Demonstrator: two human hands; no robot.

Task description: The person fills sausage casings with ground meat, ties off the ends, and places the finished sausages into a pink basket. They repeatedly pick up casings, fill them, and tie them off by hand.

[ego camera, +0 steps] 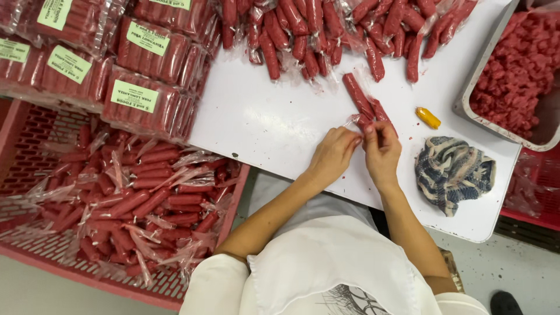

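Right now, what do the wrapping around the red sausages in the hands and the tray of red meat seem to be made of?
Wrapping: thin clear plastic film, glossy; it crinkles and shows the red sausages through. Both the left hand and right hand pinch its end. Tray: probably stainless steel, dull grey with a thin rolled rim.

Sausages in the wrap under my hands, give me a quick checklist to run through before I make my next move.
1. Both hands on the work: left hand and right hand pinch the wrap end. Ok.
2. Sausages lie side by side on the white table. Ok.
3. Wrap end closed: hidden by fingers. Cannot tell.
4. Yellow piece and cloth lie apart from the hands. Ok.
5. Red crate of wrapped sausages beside the table on the left. Ok.
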